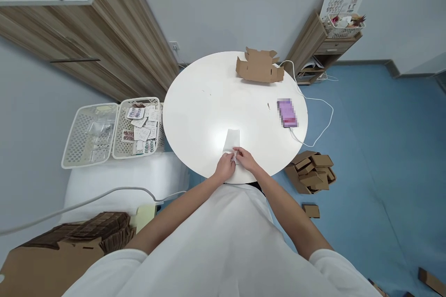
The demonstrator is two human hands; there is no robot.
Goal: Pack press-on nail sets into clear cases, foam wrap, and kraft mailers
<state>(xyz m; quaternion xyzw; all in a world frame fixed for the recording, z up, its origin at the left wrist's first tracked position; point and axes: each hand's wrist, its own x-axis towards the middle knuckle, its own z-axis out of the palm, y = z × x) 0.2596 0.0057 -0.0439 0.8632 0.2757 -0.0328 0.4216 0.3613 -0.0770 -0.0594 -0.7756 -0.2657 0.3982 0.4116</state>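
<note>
At the near edge of the round white table (195, 125), my left hand (225, 167) and my right hand (245, 159) are close together, fingers pinched. Between them is a thin whitish sheet (232, 139), paper or plastic; which one I cannot tell. Its far end stretches away from me over the tabletop, and my fingers cover part of its near end. Farther back on the table lies an unfolded brown cardboard box (259, 66). To the right, a blurred purple phone-like device (287, 113) is joined to a white cable (322, 100).
Left of the table, two white plastic baskets (116, 148) hold carded packs and clear packaging. Folded cardboard (59, 260) is stacked at lower left. On the floor to the right stands a carton of small brown boxes (315, 171). A wooden cabinet (114, 32) rises at upper left.
</note>
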